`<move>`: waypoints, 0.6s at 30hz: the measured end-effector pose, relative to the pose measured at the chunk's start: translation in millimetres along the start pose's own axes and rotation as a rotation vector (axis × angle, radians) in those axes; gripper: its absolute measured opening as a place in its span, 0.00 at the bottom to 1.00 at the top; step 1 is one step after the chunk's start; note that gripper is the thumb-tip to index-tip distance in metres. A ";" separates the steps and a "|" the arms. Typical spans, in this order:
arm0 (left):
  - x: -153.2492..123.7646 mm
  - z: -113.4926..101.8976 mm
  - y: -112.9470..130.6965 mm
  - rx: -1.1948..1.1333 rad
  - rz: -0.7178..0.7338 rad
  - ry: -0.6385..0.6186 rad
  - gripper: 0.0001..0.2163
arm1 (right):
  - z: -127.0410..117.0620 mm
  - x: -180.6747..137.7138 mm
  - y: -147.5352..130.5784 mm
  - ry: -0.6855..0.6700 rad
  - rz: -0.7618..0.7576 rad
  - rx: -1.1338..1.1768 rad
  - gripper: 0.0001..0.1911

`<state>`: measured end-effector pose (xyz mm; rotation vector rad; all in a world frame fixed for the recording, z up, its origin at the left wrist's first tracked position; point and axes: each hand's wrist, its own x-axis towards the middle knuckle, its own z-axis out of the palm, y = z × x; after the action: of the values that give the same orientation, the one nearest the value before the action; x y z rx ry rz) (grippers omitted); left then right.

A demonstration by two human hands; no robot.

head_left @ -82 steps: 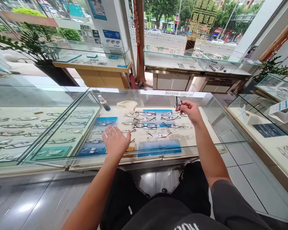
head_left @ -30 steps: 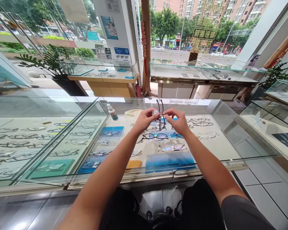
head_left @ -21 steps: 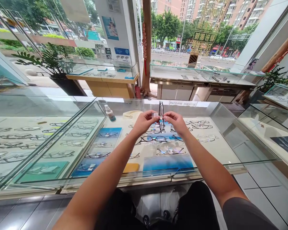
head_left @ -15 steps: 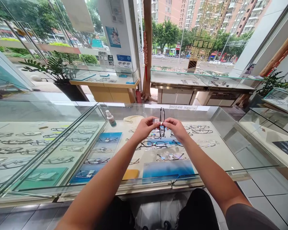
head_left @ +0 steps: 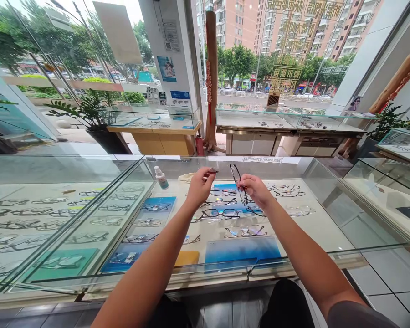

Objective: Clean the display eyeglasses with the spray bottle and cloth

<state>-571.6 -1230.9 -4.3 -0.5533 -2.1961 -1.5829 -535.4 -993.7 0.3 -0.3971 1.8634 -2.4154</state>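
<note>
My right hand (head_left: 255, 188) pinches a pair of dark-framed eyeglasses (head_left: 235, 174) by the middle, holding it upright on its side above the showcase. To its left, my left hand (head_left: 200, 184) is closed, with a small dark flat piece (head_left: 212, 171) between thumb and fingers; what it is exactly I cannot make out. The two hands are apart. Beneath them several pairs of eyeglasses lie in rows, among them a black-framed pair (head_left: 222, 213) and a thin-rimmed pair (head_left: 246, 231). A folded cream cloth (head_left: 186, 177) lies partly behind my left hand.
A white spray bottle (head_left: 161, 177) stands at the back left of the glass showcase (head_left: 328, 237). Blue sheets (head_left: 242, 253) and a yellow case (head_left: 187, 258) lie near its front. More glass showcases (head_left: 256, 123) stand by the window, beside a wooden post (head_left: 211, 77).
My left hand has come away from the eyeglasses, moving left with a small piece in its fingers. My right hand keeps the eyeglasses, now tilted. The view has shifted upward slightly.
</note>
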 end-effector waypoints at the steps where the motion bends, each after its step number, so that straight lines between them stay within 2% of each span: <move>1: 0.6 -1.4 -1.1 0.044 0.022 0.024 0.13 | -1.2 0.8 0.2 -0.002 -0.003 -0.015 0.13; 5: 0.2 -3.9 -2.8 0.160 0.024 0.030 0.12 | -4.6 3.9 2.7 0.018 -0.010 -0.046 0.12; 7: -2.1 -4.0 0.4 0.202 0.038 0.076 0.12 | -4.6 4.5 3.1 0.045 -0.006 -0.049 0.12; 11: -10.1 -3.2 14.8 0.332 0.199 0.417 0.19 | -3.9 4.1 2.2 0.085 -0.023 -0.041 0.14; 12: -12.2 -2.4 18.8 0.343 0.237 0.470 0.18 | -4.2 3.9 2.1 0.091 -0.032 -0.041 0.15; 13: -14.2 -1.2 22.4 0.330 0.260 0.471 0.14 | -4.9 3.9 2.2 0.093 -0.037 -0.044 0.15; 15: -17.2 2.3 27.4 0.237 0.243 0.334 0.09 | -7.0 3.8 2.9 0.090 -0.039 -0.051 0.16; 18: -19.8 9.7 28.2 0.061 0.103 -0.015 0.12 | -9.1 3.6 4.5 0.070 -0.035 -0.045 0.16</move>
<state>-540.8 -1215.4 5.3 -0.6512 -2.1819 -1.4585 -541.5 -987.1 -5.5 -0.3553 1.9577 -2.4442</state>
